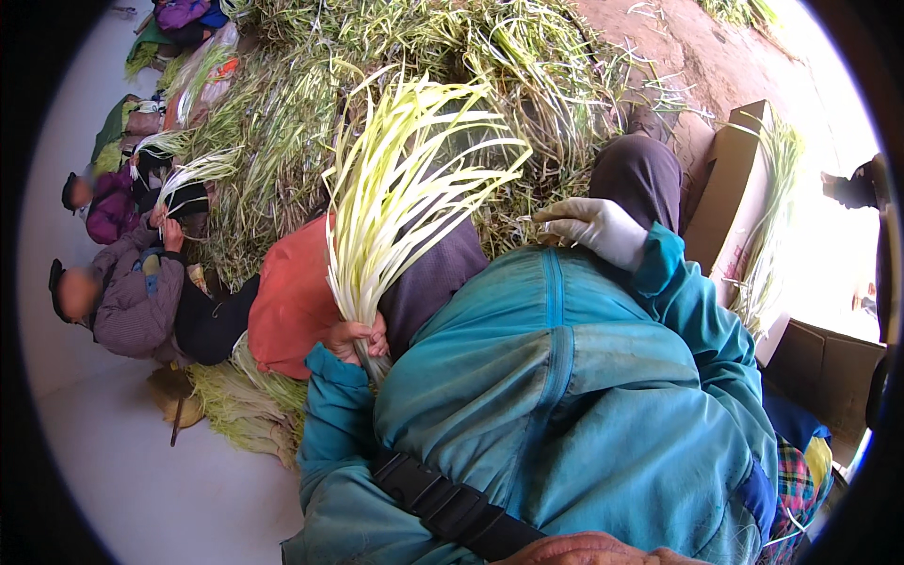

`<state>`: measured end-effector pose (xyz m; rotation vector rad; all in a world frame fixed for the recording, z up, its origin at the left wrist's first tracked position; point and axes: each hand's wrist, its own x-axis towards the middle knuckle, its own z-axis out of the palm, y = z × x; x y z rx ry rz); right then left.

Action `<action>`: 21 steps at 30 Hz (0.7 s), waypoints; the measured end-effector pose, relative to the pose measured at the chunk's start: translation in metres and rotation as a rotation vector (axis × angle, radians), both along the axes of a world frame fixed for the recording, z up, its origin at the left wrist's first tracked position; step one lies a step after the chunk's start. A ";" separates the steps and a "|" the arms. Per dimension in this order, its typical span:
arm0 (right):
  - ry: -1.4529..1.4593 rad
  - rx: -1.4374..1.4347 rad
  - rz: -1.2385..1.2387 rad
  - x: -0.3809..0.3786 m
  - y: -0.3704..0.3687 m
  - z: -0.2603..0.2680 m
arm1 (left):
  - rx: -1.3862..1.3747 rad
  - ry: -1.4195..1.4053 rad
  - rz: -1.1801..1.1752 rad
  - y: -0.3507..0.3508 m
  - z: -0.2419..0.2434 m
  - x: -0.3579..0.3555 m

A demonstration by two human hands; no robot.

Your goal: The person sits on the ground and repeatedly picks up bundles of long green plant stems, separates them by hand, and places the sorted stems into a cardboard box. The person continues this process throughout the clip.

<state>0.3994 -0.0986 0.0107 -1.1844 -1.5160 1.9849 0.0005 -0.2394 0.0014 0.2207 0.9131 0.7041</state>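
Observation:
My bare left hand (359, 340) grips a bunch of yellow-green leafy stalks (395, 205), probably blanched chives or garlic leaves, by their pale lower ends. The leaves fan upward and bend to the right at their tips. A white glove covers my right hand (592, 229), held over my lap at the front of my teal jacket (494, 353). Its fingers are bent around near small pale scraps, and whether they pinch anything is unclear. Past my knees spreads a thick heap of loose green and withered leaves (282, 141).
A red cloth (293, 296) lies beside my left leg, near trimmed stalks (247, 406). To the right, a cardboard box (727, 183) has long stalks (766, 219) along it, with another box (812, 360) nearer. Co-workers (138, 296) sit along the left wall, some holding stalks.

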 end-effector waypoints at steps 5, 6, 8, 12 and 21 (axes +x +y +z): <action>-0.089 0.092 0.063 -0.026 0.009 0.006 | 0.000 -0.045 0.009 0.002 0.001 0.005; -0.076 0.085 0.049 -0.032 0.011 0.003 | 0.008 -0.035 0.013 0.002 0.001 0.005; -0.032 0.090 -0.049 -0.039 0.012 0.009 | 0.023 -0.015 0.022 0.001 0.002 0.006; 0.015 0.069 -0.234 -0.042 0.025 -0.001 | 0.020 -0.021 0.024 -0.003 -0.006 0.001; 0.116 0.156 -0.075 -0.075 0.048 -0.022 | 0.008 -0.029 0.004 0.000 -0.004 0.002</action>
